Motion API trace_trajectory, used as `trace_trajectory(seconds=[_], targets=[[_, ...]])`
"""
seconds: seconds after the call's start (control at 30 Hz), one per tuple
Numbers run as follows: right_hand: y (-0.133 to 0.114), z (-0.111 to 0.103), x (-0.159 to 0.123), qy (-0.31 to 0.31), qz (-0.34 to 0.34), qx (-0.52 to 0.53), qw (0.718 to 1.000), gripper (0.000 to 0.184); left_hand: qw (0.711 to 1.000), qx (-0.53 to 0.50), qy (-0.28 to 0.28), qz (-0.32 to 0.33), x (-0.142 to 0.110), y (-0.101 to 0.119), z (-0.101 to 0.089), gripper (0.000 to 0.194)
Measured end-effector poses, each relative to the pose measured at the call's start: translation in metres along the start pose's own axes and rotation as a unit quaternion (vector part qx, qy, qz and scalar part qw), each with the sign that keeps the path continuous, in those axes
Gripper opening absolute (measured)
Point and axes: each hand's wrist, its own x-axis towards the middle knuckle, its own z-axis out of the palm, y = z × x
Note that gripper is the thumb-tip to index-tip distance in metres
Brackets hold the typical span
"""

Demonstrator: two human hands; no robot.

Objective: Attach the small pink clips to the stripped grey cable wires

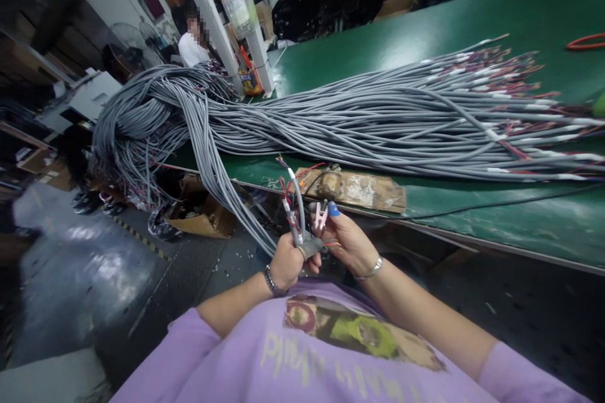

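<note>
My left hand is closed in a fist round a few grey cables that stand upright, their stripped red and white wire ends fanning out at the top. My right hand is closed on a small pink and white cutter tool held right beside those wire ends; one fingertip wears blue tape. A huge bundle of grey cables lies across the green table in front of me, with stripped ends at the right.
A worn cardboard piece lies on the table's near edge. The cable bundle drapes off the left end toward boxes on the floor. A person in white sits far left beyond white posts. An orange loop lies far right.
</note>
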Motion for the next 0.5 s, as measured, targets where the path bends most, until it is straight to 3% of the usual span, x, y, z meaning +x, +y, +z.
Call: trace_trajectory(seconds=[0.2, 0.37, 0.5], targets=[[0.002, 0.001, 0.0, 0.033, 0.006, 0.038, 0.999, 0.035, 1.0, 0.002, 0.007, -0.005, -0.002, 0.002, 0.0, 0.051], [0.001, -0.001, -0.002, 0.002, 0.011, 0.021, 1.0, 0.043, 1.0, 0.015, -0.004, 0.005, -0.008, 0.004, -0.002, 0.051], [-0.004, -0.001, -0.006, 0.0, 0.027, 0.011, 1.0, 0.038, 1.0, 0.013, -0.004, 0.021, -0.011, -0.001, -0.006, 0.049]])
